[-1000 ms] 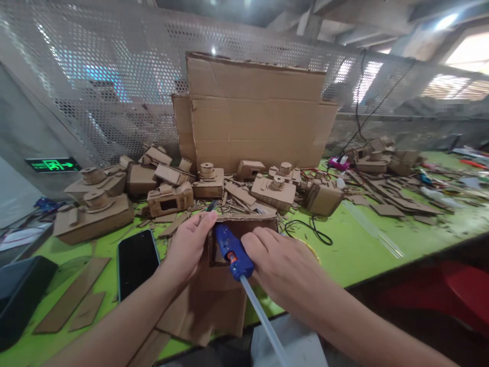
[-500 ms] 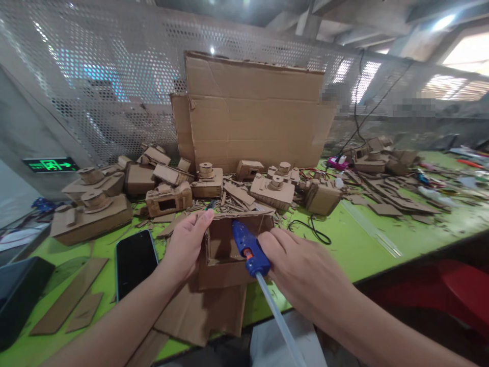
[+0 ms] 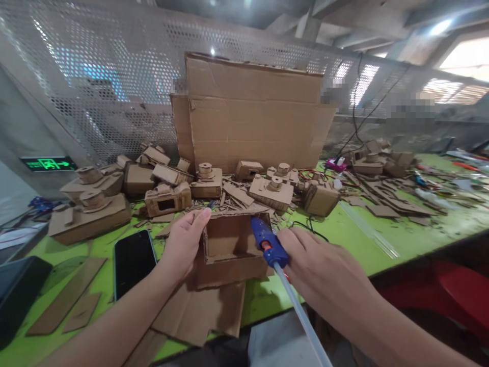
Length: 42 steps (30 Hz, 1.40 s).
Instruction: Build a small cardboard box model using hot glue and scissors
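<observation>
My left hand (image 3: 187, 237) is closed on the left side of an open cardboard box (image 3: 233, 274), thumb on its upper left corner. The box's hollow side faces me. In my right hand (image 3: 313, 260) is a blue hot glue gun (image 3: 267, 239), its handle hidden by my fingers. The gun's front end reaches into the box's upper right corner; the tip itself is hidden. A long translucent glue stick (image 3: 301, 311) sticks out of the back of the gun towards me. Under the box lie flat cardboard sheets (image 3: 202, 316) at the table's near edge.
Several cardboard camera models (image 3: 168, 201) stand behind the box, among cardboard scraps. A phone (image 3: 134, 262) and cardboard strips (image 3: 69, 295) lie to the left. Clear glue sticks (image 3: 370, 229) and a black cable (image 3: 311, 229) lie right on the green table (image 3: 344, 255). A large cardboard sheet (image 3: 255, 112) stands behind.
My right hand has moved the glue gun to the right, from the middle of the box's opening to its right corner. My left hand keeps its hold on the box.
</observation>
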{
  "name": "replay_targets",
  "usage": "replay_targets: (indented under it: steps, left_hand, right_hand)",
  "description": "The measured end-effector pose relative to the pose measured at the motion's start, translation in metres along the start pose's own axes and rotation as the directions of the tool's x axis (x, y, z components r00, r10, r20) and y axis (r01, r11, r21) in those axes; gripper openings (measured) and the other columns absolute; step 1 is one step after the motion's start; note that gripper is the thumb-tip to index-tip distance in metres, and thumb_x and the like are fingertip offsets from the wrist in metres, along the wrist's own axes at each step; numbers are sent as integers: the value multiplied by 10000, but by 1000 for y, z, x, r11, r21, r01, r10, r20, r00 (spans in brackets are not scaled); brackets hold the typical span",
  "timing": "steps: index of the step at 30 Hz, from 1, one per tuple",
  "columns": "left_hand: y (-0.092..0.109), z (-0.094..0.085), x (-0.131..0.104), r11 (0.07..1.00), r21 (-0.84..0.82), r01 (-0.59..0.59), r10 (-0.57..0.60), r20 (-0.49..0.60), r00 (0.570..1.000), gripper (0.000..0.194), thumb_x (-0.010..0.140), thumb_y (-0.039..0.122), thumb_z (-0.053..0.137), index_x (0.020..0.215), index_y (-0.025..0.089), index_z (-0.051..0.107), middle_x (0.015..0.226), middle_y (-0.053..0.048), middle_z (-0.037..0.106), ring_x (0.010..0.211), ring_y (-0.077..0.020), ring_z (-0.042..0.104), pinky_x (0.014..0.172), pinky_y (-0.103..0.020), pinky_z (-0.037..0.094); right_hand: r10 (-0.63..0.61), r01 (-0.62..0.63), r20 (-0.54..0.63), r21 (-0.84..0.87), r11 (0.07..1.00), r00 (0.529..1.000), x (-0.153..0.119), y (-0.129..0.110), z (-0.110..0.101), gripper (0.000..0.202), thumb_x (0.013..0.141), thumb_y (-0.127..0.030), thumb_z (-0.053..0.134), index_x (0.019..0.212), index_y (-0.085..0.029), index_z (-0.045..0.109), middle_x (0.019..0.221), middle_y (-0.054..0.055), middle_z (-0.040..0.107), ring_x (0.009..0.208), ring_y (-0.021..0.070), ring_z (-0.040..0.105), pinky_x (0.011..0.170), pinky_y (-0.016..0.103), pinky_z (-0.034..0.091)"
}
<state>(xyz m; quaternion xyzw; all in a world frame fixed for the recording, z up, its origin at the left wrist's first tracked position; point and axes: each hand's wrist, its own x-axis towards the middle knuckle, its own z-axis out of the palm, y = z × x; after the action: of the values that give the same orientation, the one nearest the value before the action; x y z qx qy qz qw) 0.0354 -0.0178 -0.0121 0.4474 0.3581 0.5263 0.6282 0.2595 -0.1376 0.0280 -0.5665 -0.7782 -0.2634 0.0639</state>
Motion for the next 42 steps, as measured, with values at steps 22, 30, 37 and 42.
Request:
replay_targets:
  steps: [22, 30, 37, 42]
  left_hand:
    - [-5, -6, 0, 999, 47, 2, -3, 24, 1000, 321, 830, 499, 792, 934, 202, 731, 791, -12, 723, 710, -173, 679, 696, -284, 567]
    - [-4, -3, -1, 999, 39, -15, 13, 47, 999, 323, 807, 496, 816, 898, 199, 725, 744, 11, 691, 600, -121, 592, 583, -225, 509]
    - [-3, -3, -2, 999, 42, -3, 2, 36, 999, 360, 797, 518, 816, 923, 190, 736, 767, -11, 706, 651, -152, 641, 629, -257, 539]
    - [-2, -3, -1, 1000, 27, -7, 7, 11, 1000, 325, 811, 505, 808, 871, 195, 733, 771, -15, 727, 701, -166, 679, 696, -274, 559]
  right_hand:
    - [3, -25, 132, 165, 986, 991, 12, -23, -2, 227, 883, -53, 581, 927, -237, 457, 884, 26, 613, 739, 208, 600, 543, 347, 327]
    - [-31, 0, 134, 225, 974, 990, 28, -42, -3, 161, 974, -160, 575, 931, -240, 442, 899, 25, 594, 787, 216, 602, 519, 351, 271]
    - [-14, -16, 129, 225, 974, 991, 21, -38, -1, 214, 915, -94, 581, 926, -246, 431, 898, 18, 603, 765, 216, 603, 542, 345, 300]
    - [61, -62, 12, 146, 987, 998, 5, -19, 2, 264, 853, -56, 612, 913, -243, 435, 800, -3, 592, 678, 193, 596, 519, 314, 287]
